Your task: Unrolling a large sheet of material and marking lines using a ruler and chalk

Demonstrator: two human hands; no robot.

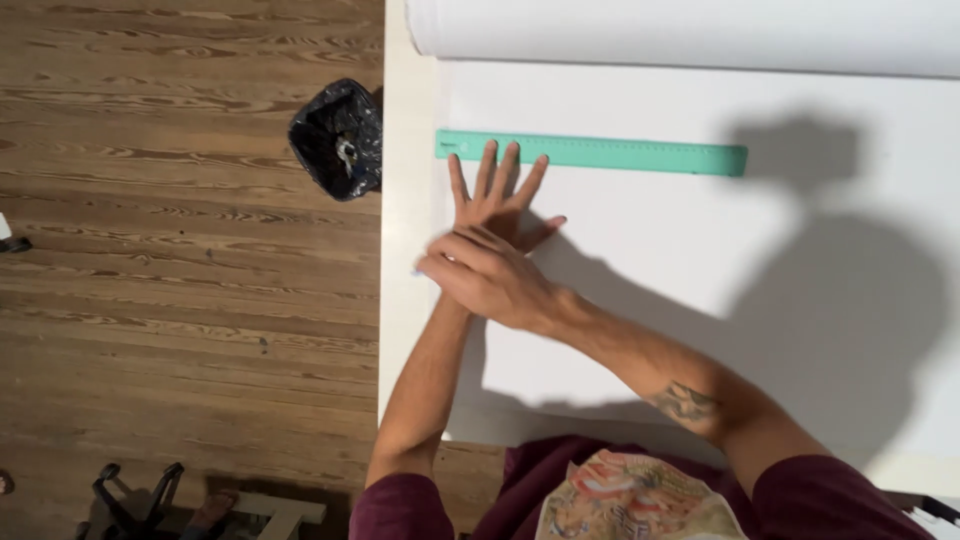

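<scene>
Left hand (497,205) flat, fingers spread, fingertips touching the long mint-green plastic ruler (592,152) toward twelve o'clock on the large white paper sheet (640,300). Right hand (487,275) crossed over it, loosely curled, gripping nothing visible. Best pressed evenly to keep the ruler from sliding. Surface (405,250) edge close at nine o'clock; open room toward three o'clock; white paper roll (690,35) bounding twelve.

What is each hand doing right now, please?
Left hand: open, fingers spread flat on the white paper, fingertips on the green ruler.
Right hand: open, holding nothing, crossed over the left.
</scene>
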